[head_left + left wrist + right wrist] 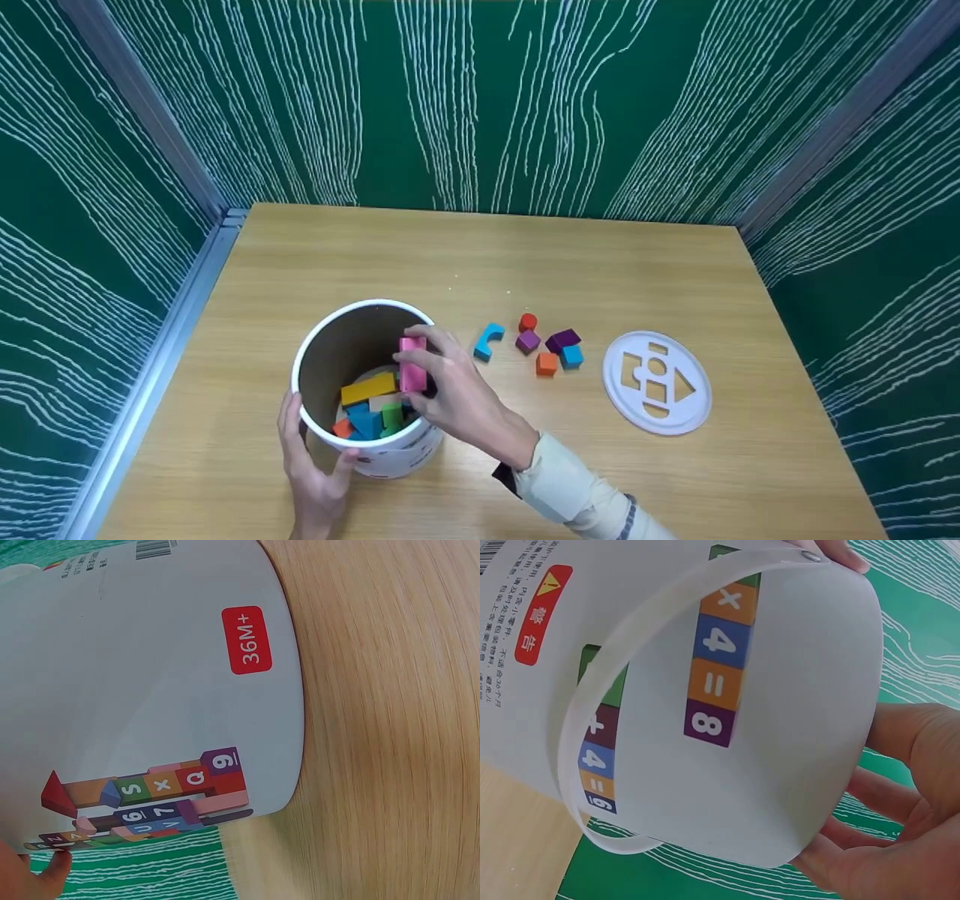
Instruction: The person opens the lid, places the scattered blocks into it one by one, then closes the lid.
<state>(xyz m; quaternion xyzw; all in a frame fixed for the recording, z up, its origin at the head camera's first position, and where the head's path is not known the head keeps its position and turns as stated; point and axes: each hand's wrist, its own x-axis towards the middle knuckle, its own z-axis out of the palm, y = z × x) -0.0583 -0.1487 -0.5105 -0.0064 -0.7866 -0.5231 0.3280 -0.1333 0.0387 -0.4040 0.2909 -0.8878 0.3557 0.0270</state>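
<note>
Head view, bucket (pixel 405 459): a white bucket is standing upright on the wooden counter (pixel 570 480), its mouth facing up.
Right hand (pixel 465 394): its fingers are pinching the pink block, clamped on it at the right side of the bucket's mouth.
Pink block (pixel 412 365): it is hanging upright in those fingers, over the bucket's opening and above the blocks inside.
Left hand (pixel 315 461): its fingers and thumb are standing apart, holding the outer wall at the bucket's near left.
Yellow block (pixel 368 388): it is lying inside the bucket, along with blue blocks (pixel 365 422), a green block (pixel 392 416) and an orange-red one.
Loose pieces: right of the bucket, a blue arch (pixel 482 346), a red cylinder (pixel 528 322), two purple blocks (pixel 527 342), an orange cube (pixel 547 364) and a light blue cube (pixel 572 357) are lying close together.
White disc (pixel 684 414): it is lying flat farther right of the bucket, showing cut-out shapes.
Left wrist view, printed wall: a red "36M+" label (pixel 247 640) and pictured letter blocks are showing on the bucket; fingertips are meeting its edge.
Right wrist view, handle (pixel 568 746): a pale handle is curving across the bucket's outside; the right hand is reaching over its rim, the pink block hidden.
</note>
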